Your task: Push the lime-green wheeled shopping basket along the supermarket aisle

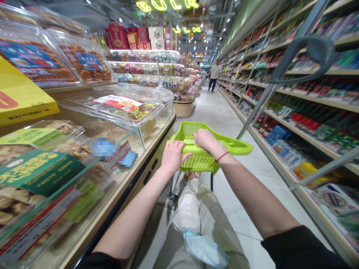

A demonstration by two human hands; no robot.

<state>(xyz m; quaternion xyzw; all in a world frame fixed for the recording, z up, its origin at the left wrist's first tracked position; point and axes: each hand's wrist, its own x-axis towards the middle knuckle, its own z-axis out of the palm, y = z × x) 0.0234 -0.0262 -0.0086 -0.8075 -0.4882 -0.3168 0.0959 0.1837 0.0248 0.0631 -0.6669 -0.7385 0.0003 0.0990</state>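
Note:
My left hand [174,157] is closed over the near rim of a lime-green plastic shopping cart basket [198,162]. My right hand [206,139] curls over the basket's green handle bar [232,146], a little farther forward. The basket's mesh holds nothing I can see. Below it, a dark cart leg [171,186] runs down to a small wheel. My own beige trousers [202,213] fill the lower middle, with a pale blue face mask [203,248] lying against them.
Lidded bulk-food bins of biscuits [84,63] line the counter [134,172] on the left. Tall stocked shelves [303,101] run along the right, behind grey metal bars [305,52]. A person [214,74] walks away down the tiled aisle [224,112].

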